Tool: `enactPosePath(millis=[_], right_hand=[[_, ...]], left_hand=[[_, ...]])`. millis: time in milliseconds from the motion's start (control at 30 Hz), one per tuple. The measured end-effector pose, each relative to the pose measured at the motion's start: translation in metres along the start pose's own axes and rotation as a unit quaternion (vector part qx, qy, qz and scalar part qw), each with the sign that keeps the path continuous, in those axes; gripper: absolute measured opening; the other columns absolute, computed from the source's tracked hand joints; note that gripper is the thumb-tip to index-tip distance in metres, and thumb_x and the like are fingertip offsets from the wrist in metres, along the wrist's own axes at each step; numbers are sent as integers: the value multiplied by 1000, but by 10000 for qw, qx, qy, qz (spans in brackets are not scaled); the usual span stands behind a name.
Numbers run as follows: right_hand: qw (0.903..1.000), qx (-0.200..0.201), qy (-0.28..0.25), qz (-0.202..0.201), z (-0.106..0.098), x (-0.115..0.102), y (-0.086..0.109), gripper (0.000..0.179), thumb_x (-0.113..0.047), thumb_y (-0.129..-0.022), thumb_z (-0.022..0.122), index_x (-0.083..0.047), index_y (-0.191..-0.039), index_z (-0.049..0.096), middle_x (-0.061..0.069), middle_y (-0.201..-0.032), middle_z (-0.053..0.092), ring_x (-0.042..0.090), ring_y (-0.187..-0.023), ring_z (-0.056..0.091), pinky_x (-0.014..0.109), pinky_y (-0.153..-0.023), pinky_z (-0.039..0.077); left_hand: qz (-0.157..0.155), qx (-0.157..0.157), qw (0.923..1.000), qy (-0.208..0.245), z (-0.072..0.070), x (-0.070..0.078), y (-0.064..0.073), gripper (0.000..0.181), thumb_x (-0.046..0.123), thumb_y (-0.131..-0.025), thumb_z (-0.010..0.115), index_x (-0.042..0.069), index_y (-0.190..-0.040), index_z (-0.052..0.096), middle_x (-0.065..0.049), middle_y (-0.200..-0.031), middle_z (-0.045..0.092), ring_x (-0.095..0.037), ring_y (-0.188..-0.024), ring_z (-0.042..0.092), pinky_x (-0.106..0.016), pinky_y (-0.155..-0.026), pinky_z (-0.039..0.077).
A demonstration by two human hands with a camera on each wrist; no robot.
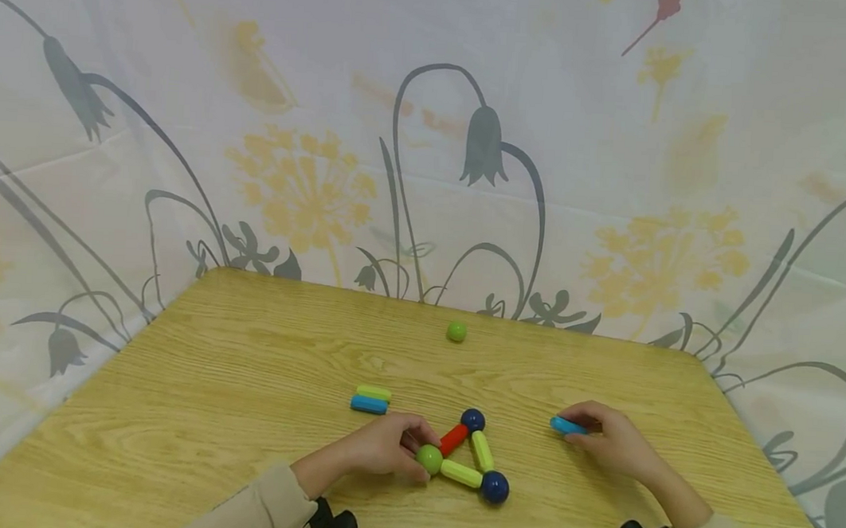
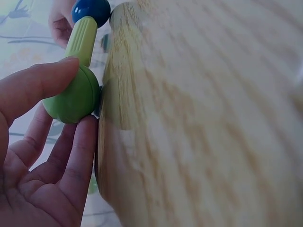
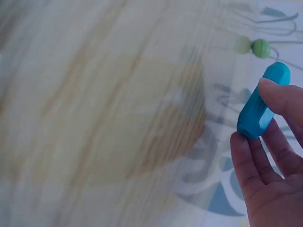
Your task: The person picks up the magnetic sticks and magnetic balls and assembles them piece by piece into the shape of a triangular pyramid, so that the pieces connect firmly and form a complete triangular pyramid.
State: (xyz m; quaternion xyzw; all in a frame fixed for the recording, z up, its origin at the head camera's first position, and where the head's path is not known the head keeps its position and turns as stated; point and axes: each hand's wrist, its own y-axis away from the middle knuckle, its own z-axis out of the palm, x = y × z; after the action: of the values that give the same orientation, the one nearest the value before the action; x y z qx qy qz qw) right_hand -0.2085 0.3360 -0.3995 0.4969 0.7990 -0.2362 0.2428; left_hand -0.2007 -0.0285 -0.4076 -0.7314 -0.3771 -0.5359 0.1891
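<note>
My left hand [image 1: 390, 447] pinches a green ball [image 1: 429, 459] between thumb and fingers. That ball is one corner of a triangle lying on the table, joined by a red rod [image 1: 454, 439] to a dark blue ball [image 1: 473, 420] and by a yellow-green rod [image 1: 461, 473] to a nearer dark blue ball [image 1: 495, 487]. A second yellow-green rod [image 1: 482, 451] links the two blue balls. To the right of the triangle, my right hand [image 1: 618, 442] holds a light blue rod [image 3: 260, 106] between thumb and fingertips, apart from the triangle.
Behind my left hand, a yellow-green rod [image 1: 374, 391] and a blue rod [image 1: 368, 405] lie side by side. A loose green ball [image 1: 457, 331] sits near the far edge of the wooden table [image 1: 283, 328]. A flower-patterned cloth [image 1: 430, 137] hangs behind the table.
</note>
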Motion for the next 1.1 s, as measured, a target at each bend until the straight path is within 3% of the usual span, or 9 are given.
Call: enactPosePath(millis=[233, 467, 800, 1100], right_hand=[[9991, -109, -411, -91, 6, -16, -12, 21, -15, -89, 65, -2, -106, 62, 4, -97, 62, 11, -87, 60, 26, -75, 50], [9970, -32, -669, -384, 18, -26, -21, 20, -5, -86, 67, 2, -102, 58, 8, -95, 61, 11, -85, 59, 26, -74, 51], [9902, -223, -1282, -505, 32, -41, -32, 22, -4, -85, 67, 3, -103, 55, 12, -98, 59, 14, -89, 60, 26, -76, 51], [9881, -195, -1285, -817, 42, -51, -42, 20, -5, -86, 67, 1, -100, 55, 7, -94, 60, 15, -86, 61, 28, -74, 52]], left_hand=[[-42, 22, 10000, -16, -1, 0, -1, 31, 2, -75, 76, 9, -103, 63, 1, -96, 58, -15, -87, 55, -28, -78, 47], [-36, 16, 10000, -39, -1, 1, 0, 31, 2, -75, 76, 9, -103, 63, 1, -97, 58, -15, -87, 55, -28, -77, 46], [25, -35, 10000, 10, -2, 0, 0, 30, 1, -76, 76, 8, -102, 63, 1, -97, 58, -15, -88, 55, -26, -78, 46], [40, -43, 10000, 26, -1, 0, 0, 30, 1, -76, 76, 8, -102, 63, 1, -98, 58, -15, -89, 56, -26, -79, 46]])
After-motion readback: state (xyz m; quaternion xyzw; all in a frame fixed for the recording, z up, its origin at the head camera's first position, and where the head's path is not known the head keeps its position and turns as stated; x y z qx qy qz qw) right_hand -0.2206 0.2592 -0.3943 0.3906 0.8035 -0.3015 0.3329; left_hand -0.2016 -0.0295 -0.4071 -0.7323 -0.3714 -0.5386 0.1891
